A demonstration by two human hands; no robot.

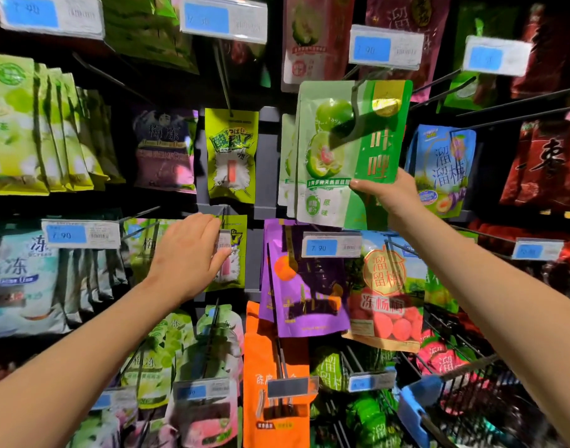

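My right hand [388,197] pinches the lower right corner of a green fruit-snack pouch [348,150] that hangs on a metal peg hook [358,85] in the upper middle of the rack. More green pouches hang behind it. My left hand [188,255] reaches to a small yellow-green pouch [236,253] on a lower hook, with its fingers over the pouch's price tag and its thumb underneath. A matching yellow-green pouch [231,153] hangs one row above.
The rack is packed with hanging snack bags: purple pouches [304,286], an orange pouch [270,367], a red-and-tan pouch [390,292], blue pouches [442,169] at right, pale green ones [28,124] at left. Price tags [332,247] stick out on peg ends. A wire basket [464,383] sits at lower right.
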